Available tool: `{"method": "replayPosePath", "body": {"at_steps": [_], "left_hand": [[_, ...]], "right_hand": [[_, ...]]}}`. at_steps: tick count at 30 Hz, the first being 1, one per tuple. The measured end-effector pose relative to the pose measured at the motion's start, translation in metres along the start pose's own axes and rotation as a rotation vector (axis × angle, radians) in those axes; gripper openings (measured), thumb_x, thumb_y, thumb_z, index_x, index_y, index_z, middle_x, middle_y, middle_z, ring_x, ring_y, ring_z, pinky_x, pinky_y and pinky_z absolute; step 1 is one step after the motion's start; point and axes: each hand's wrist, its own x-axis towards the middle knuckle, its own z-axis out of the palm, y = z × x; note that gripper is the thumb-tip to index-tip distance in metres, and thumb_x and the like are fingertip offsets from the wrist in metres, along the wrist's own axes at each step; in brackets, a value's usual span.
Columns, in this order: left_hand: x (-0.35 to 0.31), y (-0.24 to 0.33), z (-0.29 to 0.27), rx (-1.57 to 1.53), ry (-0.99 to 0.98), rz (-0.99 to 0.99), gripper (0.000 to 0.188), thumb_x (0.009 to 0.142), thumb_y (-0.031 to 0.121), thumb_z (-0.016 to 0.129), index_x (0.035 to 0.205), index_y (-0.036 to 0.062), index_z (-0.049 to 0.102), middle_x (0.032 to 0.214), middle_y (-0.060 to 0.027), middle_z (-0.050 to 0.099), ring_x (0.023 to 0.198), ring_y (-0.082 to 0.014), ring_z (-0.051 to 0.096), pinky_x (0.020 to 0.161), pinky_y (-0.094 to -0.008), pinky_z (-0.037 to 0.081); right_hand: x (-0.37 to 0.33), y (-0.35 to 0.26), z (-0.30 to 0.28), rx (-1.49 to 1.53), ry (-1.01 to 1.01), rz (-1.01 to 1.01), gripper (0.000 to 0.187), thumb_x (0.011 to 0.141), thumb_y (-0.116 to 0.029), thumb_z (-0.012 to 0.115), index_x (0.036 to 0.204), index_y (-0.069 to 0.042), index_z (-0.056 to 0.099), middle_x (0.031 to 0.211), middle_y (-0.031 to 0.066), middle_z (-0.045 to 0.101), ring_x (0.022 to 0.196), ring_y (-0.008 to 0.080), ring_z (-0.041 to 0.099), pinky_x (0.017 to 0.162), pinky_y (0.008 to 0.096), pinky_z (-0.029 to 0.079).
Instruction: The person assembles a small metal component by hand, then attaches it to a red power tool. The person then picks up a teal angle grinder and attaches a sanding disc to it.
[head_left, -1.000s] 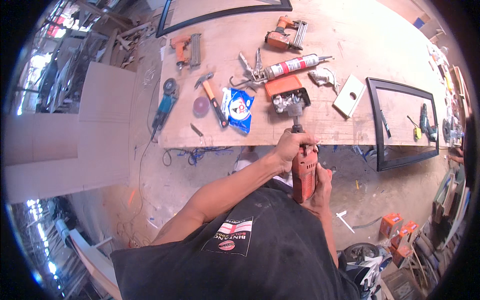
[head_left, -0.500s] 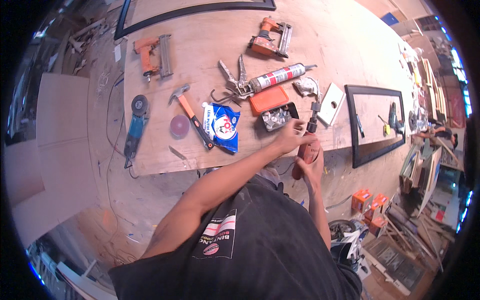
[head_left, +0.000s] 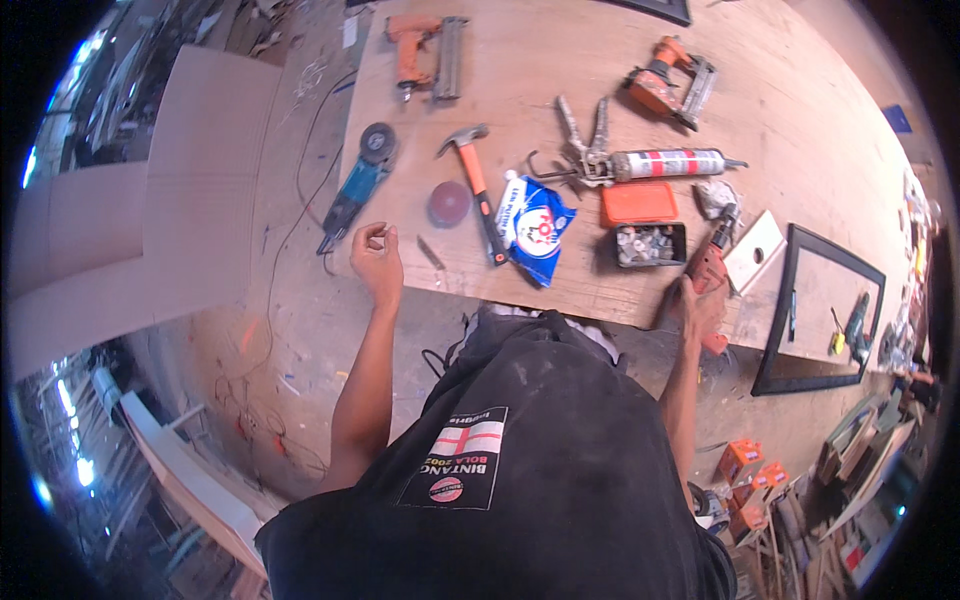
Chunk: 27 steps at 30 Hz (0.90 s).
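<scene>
My right hand [head_left: 703,302] is wrapped round a red power drill [head_left: 710,268] at the table's front edge on the right. The drill's chuck end points away from me, beside a crumpled whitish object [head_left: 716,198]. My left hand [head_left: 378,265] is raised near the table's front left, its fingers curled in; whether anything small sits in them I cannot make out. Closest to it is a blue angle grinder [head_left: 357,190], apart from the fingers. A reddish sanding disc [head_left: 450,204] and a thin blade-like piece [head_left: 431,252] lie to the right of that hand.
Across the table [head_left: 560,60] lie a claw hammer [head_left: 478,190], blue-white glue pack [head_left: 538,232], caulking gun [head_left: 665,164], black tin of small parts [head_left: 650,246], orange lid [head_left: 640,203], two orange nail guns [head_left: 408,50], a white plate [head_left: 755,252] and a black frame [head_left: 776,340].
My left hand has left the drill and swung far left toward the grinder. The right hand keeps the drill, now lower against the table edge. The view has shifted left.
</scene>
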Motion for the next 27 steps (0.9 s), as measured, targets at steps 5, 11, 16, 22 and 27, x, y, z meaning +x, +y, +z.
{"method": "replayPosePath", "body": {"at_steps": [5,11,16,22,27], "left_hand": [[-0.014,-0.041,-0.03,0.088,0.045,-0.084,0.02,0.085,0.009,0.075,0.102,0.0002,0.069,0.09,-0.0054,0.066,0.074,-0.0139,0.054,0.071,-0.0302,0.046],[-0.006,-0.055,-0.027,0.142,0.054,-0.028,0.031,0.081,0.006,0.078,0.109,0.0034,0.066,0.101,-0.0109,0.064,0.09,-0.0265,0.058,0.083,-0.0385,0.046],[0.078,-0.025,-0.028,0.267,0.002,0.235,0.058,0.075,0.02,0.085,0.124,0.0064,0.058,0.115,-0.0156,0.061,0.109,-0.0385,0.06,0.094,-0.0469,0.047],[0.169,-0.065,-0.001,0.561,-0.58,0.081,0.072,0.068,0.033,0.087,0.125,0.0031,0.055,0.121,-0.0197,0.061,0.114,-0.0386,0.061,0.094,-0.0479,0.051],[0.142,-0.025,-0.022,0.505,-0.522,-0.001,0.075,0.064,0.027,0.088,0.124,-0.0016,0.053,0.119,-0.023,0.062,0.11,-0.0386,0.063,0.092,-0.0471,0.053]], "right_hand": [[-0.01,-0.04,-0.036,-0.142,0.289,-0.142,0.081,0.075,-0.053,0.082,0.135,-0.005,0.057,0.115,0.0197,0.066,0.117,0.0418,0.057,0.097,0.0539,0.046],[-0.078,-0.197,-0.033,0.531,-0.246,-0.702,0.034,0.085,-0.017,0.079,0.115,-0.005,0.069,0.097,0.009,0.067,0.077,0.0203,0.064,0.07,0.0354,0.052],[-0.148,-0.314,-0.013,0.486,-0.65,-0.957,0.037,0.084,-0.025,0.077,0.114,-0.006,0.067,0.103,0.0129,0.067,0.08,0.0315,0.068,0.07,0.0414,0.054],[-0.179,-0.389,0.001,0.606,-0.837,-0.915,0.052,0.083,-0.032,0.078,0.121,0.0,0.063,0.111,0.0206,0.067,0.089,0.0348,0.069,0.077,0.0418,0.055],[-0.199,-0.418,0.03,0.714,-1.121,-0.581,0.086,0.082,-0.049,0.08,0.14,0.006,0.048,0.118,0.0271,0.065,0.107,0.0357,0.067,0.093,0.0409,0.053]]}}
